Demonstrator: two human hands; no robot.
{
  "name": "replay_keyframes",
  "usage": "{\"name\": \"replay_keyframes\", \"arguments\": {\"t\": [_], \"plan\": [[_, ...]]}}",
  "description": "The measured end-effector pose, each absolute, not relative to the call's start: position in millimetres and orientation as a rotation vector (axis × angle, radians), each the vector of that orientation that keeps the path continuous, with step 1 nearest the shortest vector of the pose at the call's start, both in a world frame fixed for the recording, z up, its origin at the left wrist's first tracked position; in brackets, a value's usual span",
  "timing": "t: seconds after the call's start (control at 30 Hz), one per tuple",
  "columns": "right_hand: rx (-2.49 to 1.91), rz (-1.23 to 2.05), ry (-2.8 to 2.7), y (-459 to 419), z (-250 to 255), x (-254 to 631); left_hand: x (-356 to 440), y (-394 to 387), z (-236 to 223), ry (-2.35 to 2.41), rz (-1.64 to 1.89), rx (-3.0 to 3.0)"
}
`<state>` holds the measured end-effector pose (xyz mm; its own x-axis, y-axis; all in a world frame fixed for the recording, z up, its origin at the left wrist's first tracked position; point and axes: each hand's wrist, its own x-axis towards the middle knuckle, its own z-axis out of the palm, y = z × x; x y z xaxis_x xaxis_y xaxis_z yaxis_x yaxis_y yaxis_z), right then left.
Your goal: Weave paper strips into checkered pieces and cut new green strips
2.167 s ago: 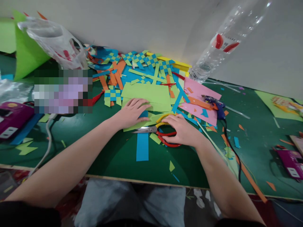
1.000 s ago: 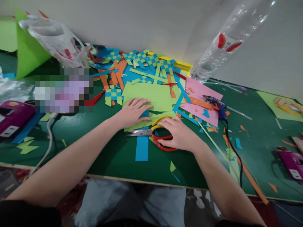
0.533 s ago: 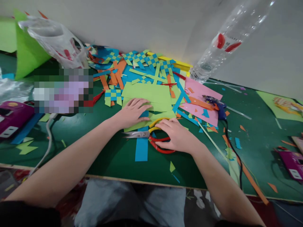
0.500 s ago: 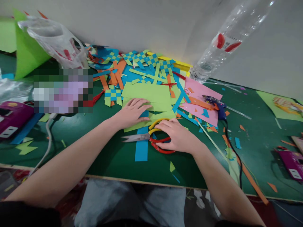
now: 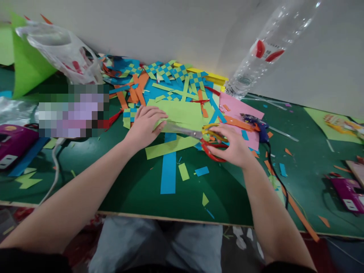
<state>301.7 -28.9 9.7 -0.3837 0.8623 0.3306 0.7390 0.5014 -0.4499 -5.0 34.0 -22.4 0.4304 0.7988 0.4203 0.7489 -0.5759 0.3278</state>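
My right hand (image 5: pixel 231 146) was clamped on the scissors (image 5: pixel 196 134), fingers at the yellow handle and thumb at the red one; the blades pointed left, toward my other hand. The tips were blurred, so I could not tell whether the blades were parted. The scissors lay across the near edge of the light-green sheet (image 5: pixel 184 112) as seen from above; I could not tell whether they touched it.

My left hand (image 5: pixel 146 123) was spread palm down at the left end of that sheet, its fingers extended near one another and the thumb held apart from them.

Nearer to me, a light-green strip (image 5: pixel 159 149) crossed a blue strip (image 5: pixel 168 176) on the green table (image 5: pixel 227 204). Just right of the blue strip were a small green scrap (image 5: pixel 184 171) and a small blue scrap (image 5: pixel 201 171), apart from each other.

Beyond the sheet, checkered woven pieces (image 5: pixel 179 72) lay in a heap near the wall (image 5: pixel 170 30). To the right were the pink sheet (image 5: pixel 247 110) and, well behind my right hand, a clear bottle (image 5: pixel 267 53), tilted.
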Motion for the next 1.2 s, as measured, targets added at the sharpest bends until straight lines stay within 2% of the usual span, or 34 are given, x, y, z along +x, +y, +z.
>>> {"name": "replay_keyframes", "arguments": {"t": [0.2, 0.33, 0.6, 0.8, 1.0, 1.2], "plan": [[-1.703, -0.125, -1.852, -17, -6, 300, 10, 17, -17, 1.039, 0.610, 2.811], [-1.843, -0.117, -1.762, -12, -13, 305, 16, 12, -16, 0.871, 0.501, 2.872], [-1.904, -0.078, -1.865, -9, -21, 310, 12, 12, -14, 0.826, 0.417, 2.857], [-1.630, -0.288, -2.029, -16, -9, 304, 11, 10, -11, 0.823, 0.410, 2.856], [-1.214, -0.058, -2.461, -19, -4, 299, 11, 9, -10, 0.781, 0.452, 2.855], [-1.135, 0.000, -2.570, -15, -12, 300, 10, 8, -8, 0.781, 0.452, 2.892]]}}
